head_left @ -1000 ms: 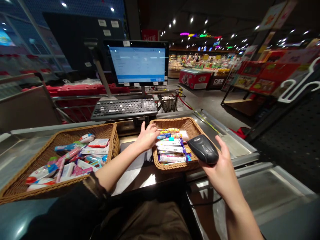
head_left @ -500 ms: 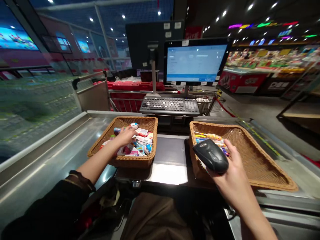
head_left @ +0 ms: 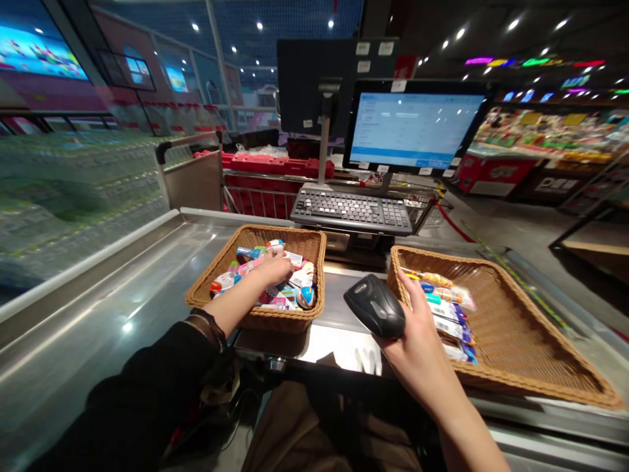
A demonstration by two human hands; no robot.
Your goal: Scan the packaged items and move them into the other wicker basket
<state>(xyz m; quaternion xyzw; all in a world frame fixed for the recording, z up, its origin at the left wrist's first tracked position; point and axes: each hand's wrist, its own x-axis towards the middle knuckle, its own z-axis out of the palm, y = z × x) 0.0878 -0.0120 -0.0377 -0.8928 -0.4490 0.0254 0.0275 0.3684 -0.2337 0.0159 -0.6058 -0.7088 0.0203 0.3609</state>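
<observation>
My left hand [head_left: 276,269] is down among small packaged goods in the left wicker basket [head_left: 194,295]. Its fingers are curled downward and closed, and what lies between them is hidden. Round it are small white, pink and blue packs, with a blue-and-white egg-shaped pack [head_left: 305,297] near the basket's right corner. In my right hand [head_left: 417,341] is a black barcode scanner [head_left: 376,307], held over the gap between the baskets. Just beyond that hand, the right wicker basket [head_left: 515,314] holds several wrapped packs [head_left: 449,311] along its left side.
A keyboard [head_left: 351,208] and a lit monitor [head_left: 417,128] stand behind the baskets. Steel counter [head_left: 147,295] runs along the left. Beyond it are a shopping cart [head_left: 260,196] with red contents and a pale metal panel [head_left: 194,174].
The scanner in my right hand has moved left, off the right basket toward the gap, uncovering its packs. My left hand remains in the left basket, its fingers more curled. The view has shifted slightly.
</observation>
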